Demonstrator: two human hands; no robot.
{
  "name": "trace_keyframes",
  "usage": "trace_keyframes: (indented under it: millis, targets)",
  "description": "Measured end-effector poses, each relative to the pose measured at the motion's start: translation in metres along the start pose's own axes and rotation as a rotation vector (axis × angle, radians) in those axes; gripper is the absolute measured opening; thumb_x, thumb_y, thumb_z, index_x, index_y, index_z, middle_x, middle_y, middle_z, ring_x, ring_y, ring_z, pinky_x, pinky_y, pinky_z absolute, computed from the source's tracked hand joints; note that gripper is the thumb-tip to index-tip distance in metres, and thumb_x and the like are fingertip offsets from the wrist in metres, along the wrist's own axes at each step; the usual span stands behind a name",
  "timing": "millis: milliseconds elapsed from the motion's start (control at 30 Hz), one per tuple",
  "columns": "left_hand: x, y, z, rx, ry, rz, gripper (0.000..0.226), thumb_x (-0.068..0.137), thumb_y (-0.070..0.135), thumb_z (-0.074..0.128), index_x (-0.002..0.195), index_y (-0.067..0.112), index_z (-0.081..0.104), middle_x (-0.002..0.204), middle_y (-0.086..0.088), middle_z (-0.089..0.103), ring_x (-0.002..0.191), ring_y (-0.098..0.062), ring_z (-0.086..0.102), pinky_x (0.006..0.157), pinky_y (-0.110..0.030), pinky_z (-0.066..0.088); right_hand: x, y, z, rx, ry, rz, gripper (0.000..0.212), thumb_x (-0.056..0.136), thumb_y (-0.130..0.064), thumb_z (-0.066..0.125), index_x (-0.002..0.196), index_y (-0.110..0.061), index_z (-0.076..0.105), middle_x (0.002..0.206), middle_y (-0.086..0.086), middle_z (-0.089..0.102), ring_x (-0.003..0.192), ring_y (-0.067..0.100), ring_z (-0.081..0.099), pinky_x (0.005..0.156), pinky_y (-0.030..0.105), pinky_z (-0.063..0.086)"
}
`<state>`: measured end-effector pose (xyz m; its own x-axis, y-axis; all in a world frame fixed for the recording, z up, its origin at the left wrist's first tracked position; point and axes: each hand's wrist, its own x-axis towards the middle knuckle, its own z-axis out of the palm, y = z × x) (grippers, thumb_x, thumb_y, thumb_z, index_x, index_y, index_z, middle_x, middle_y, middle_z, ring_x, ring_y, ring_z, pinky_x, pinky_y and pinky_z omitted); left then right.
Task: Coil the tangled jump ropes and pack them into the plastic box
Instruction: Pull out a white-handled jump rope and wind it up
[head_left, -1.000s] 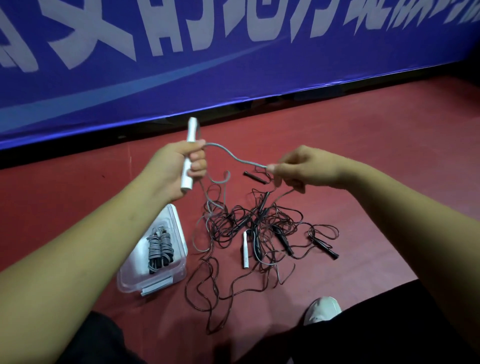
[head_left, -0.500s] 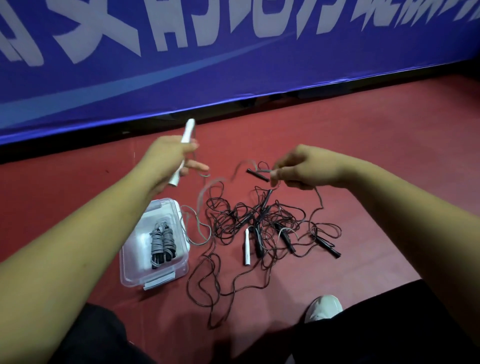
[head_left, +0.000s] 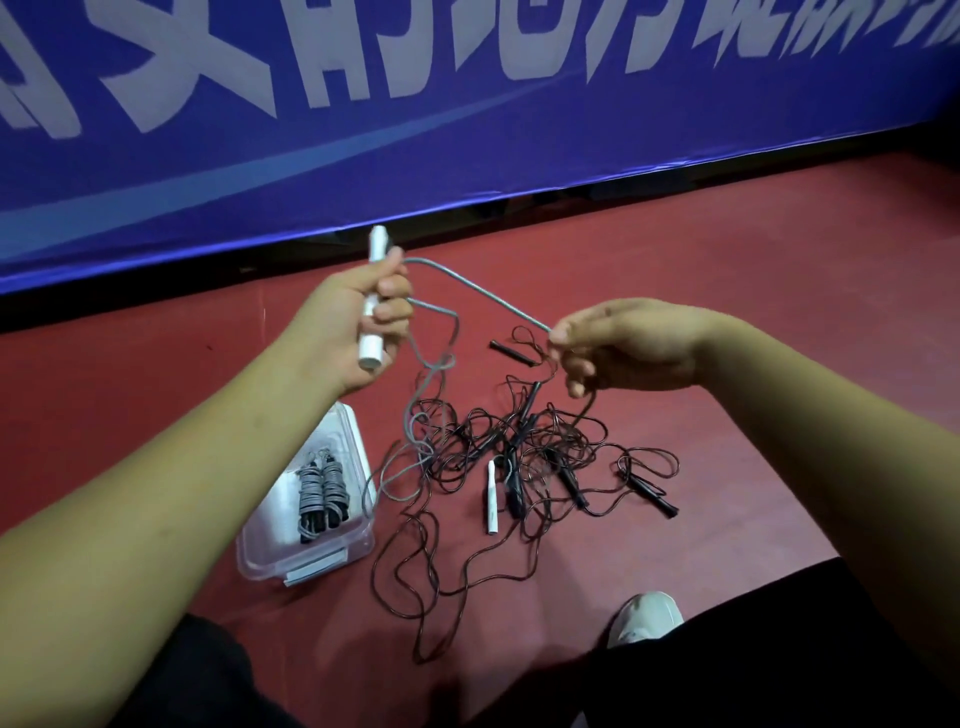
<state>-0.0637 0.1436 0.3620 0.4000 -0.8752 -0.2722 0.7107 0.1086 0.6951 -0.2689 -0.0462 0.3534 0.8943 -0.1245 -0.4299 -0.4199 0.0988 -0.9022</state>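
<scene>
On the red floor a clear plastic box holds a coiled grey rope beside a tangle of thin dark jump ropes, and above them the left hand grips a white handle upright while the right hand pinches its grey cord, stretched between both hands.

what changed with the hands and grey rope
Half a second ago the left hand tipped the white handle and the grey rope sagged; now the handle is upright again and the rope runs taut to the pinching right hand. Both grips, the plastic box and the black tangle stayed put.
</scene>
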Motion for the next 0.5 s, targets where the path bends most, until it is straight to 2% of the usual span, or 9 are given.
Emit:
trace_keyframes:
  millis: [100, 133, 200, 267, 333, 400, 500]
  targets:
    - [0.005, 0.011, -0.02, -0.081, 0.124, 0.039, 0.022, 0.1, 0.021, 0.048, 0.079, 0.017, 0.044, 0.056, 0.007, 0.046, 0.04, 0.0, 0.037, 0.032, -0.012, 0.027, -0.007, 0.015, -0.018, -0.234, 0.111, 0.109, 0.014, 0.089, -0.021, 0.06, 0.09, -0.008, 0.062, 0.072, 0.009, 0.059, 0.082, 0.03, 0.06, 0.09, 0.047, 0.047]
    - [0.006, 0.01, -0.024, -0.028, 0.156, 0.039, 0.022, 0.101, 0.022, 0.048, 0.08, 0.016, 0.045, 0.057, 0.007, 0.05, 0.041, 0.0, 0.039, 0.033, -0.011, 0.027, -0.008, 0.018, -0.021, -0.26, 0.137, 0.13, 0.015, 0.088, -0.023, 0.061, 0.092, -0.008, 0.062, 0.072, 0.009, 0.059, 0.083, 0.03, 0.06, 0.087, 0.046, 0.048]
    - [0.008, 0.007, -0.027, 0.164, 0.196, 0.017, 0.018, 0.102, 0.025, 0.047, 0.088, 0.014, 0.05, 0.069, 0.001, 0.066, 0.043, -0.004, 0.044, 0.034, -0.01, 0.03, -0.008, 0.016, -0.02, -0.216, 0.17, 0.105, 0.015, 0.092, -0.019, 0.058, 0.094, -0.005, 0.062, 0.065, 0.007, 0.052, 0.067, 0.026, 0.053, 0.068, 0.038, 0.046]
    - [0.008, 0.004, -0.025, 0.364, 0.2, -0.057, 0.026, 0.101, 0.031, 0.047, 0.097, 0.009, 0.059, 0.093, -0.006, 0.076, 0.048, -0.01, 0.05, 0.039, -0.015, 0.039, -0.006, 0.008, -0.013, -0.146, 0.187, 0.02, 0.016, 0.1, -0.014, 0.05, 0.096, -0.003, 0.061, 0.061, 0.004, 0.039, 0.053, 0.018, 0.037, 0.055, 0.032, 0.028]
    - [0.007, 0.0, -0.022, 0.532, 0.228, -0.085, 0.036, 0.1, 0.036, 0.049, 0.101, 0.006, 0.067, 0.102, -0.005, 0.076, 0.058, -0.012, 0.055, 0.049, -0.02, 0.044, -0.005, -0.003, -0.004, -0.116, 0.175, -0.065, 0.018, 0.101, -0.013, 0.047, 0.097, -0.002, 0.061, 0.06, 0.003, 0.033, 0.05, 0.015, 0.026, 0.055, 0.033, 0.014]
    - [0.009, -0.004, -0.023, 0.68, 0.314, 0.009, 0.038, 0.1, 0.036, 0.05, 0.094, 0.005, 0.071, 0.098, -0.003, 0.076, 0.068, -0.014, 0.058, 0.058, -0.023, 0.046, -0.004, -0.012, 0.006, -0.148, 0.181, -0.083, 0.019, 0.102, -0.013, 0.048, 0.098, 0.0, 0.061, 0.059, 0.002, 0.034, 0.049, 0.014, 0.024, 0.055, 0.034, 0.01]
    - [0.013, -0.006, -0.022, 1.029, 0.529, 0.203, 0.049, 0.102, 0.042, 0.045, 0.086, 0.007, 0.075, 0.097, -0.012, 0.072, 0.086, -0.025, 0.061, 0.078, -0.032, 0.045, -0.001, -0.017, 0.021, -0.328, 0.197, -0.001, 0.024, 0.101, -0.014, 0.051, 0.1, 0.006, 0.064, 0.058, 0.001, 0.037, 0.048, 0.015, 0.027, 0.049, 0.029, 0.017]
